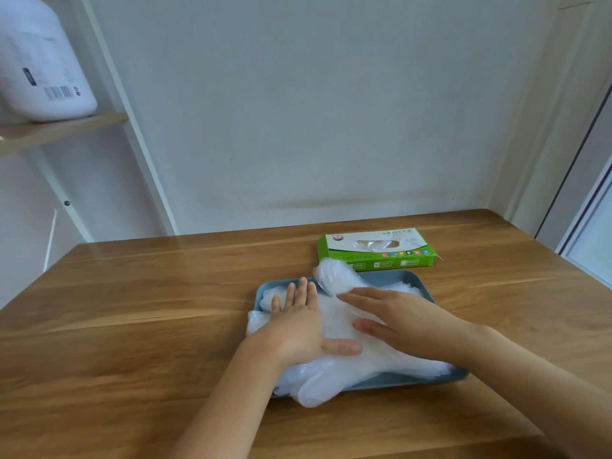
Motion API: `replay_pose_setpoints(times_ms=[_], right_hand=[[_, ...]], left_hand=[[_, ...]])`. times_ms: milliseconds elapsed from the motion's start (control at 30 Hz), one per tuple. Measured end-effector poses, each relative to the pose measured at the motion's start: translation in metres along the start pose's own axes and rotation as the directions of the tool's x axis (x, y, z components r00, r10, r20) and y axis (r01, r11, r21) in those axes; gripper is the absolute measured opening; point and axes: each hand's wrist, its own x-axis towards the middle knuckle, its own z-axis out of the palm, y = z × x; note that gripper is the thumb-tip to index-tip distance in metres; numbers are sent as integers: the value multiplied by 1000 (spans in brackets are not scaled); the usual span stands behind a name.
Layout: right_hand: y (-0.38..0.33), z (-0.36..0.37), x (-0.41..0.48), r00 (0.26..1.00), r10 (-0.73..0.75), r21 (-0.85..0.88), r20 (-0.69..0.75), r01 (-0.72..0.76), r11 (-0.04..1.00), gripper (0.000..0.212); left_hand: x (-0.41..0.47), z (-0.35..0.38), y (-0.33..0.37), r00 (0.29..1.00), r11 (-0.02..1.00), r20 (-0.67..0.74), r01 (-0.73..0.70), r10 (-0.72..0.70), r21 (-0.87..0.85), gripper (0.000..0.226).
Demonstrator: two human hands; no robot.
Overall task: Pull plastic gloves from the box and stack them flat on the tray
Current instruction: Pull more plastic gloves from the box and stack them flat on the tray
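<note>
Overflowing blue tray (414, 380) of plastic gloves (335, 318)

Both hands press flat on the stack of plastic gloves (336, 321) in the blue tray (412, 380). Left hand (299, 323) is palm down, fingers straight, thumb spread. Right hand (399, 321) lies across, fingers pointing left. Gloves spill over the tray's near-left rim onto the wooden worktop (132, 326). Green box (377, 252) sits just behind the tray. White container (39, 61) on shelf (66, 125), upper left.
</note>
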Motion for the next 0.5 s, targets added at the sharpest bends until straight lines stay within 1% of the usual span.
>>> replay_pose_setpoints(times_ms=[100, 233, 367, 500], right_hand=[[5, 3, 7, 998, 58, -106, 31, -54, 993, 72], [9, -1, 13, 999, 36, -180, 32, -29, 983, 90], [12, -14, 23, 998, -7, -350, 70, 31, 936, 104], [22, -16, 38, 982, 27, -317, 184, 33, 948, 116]], left_hand=[[1, 0, -2, 1000, 1000, -4, 30, -30, 4, 126], [4, 6, -6, 996, 996, 46, 73, -75, 46, 134], [1, 6, -7, 995, 996, 68, 70, -74, 60, 136], [-1, 2, -10, 993, 995, 96, 58, -66, 77, 136]])
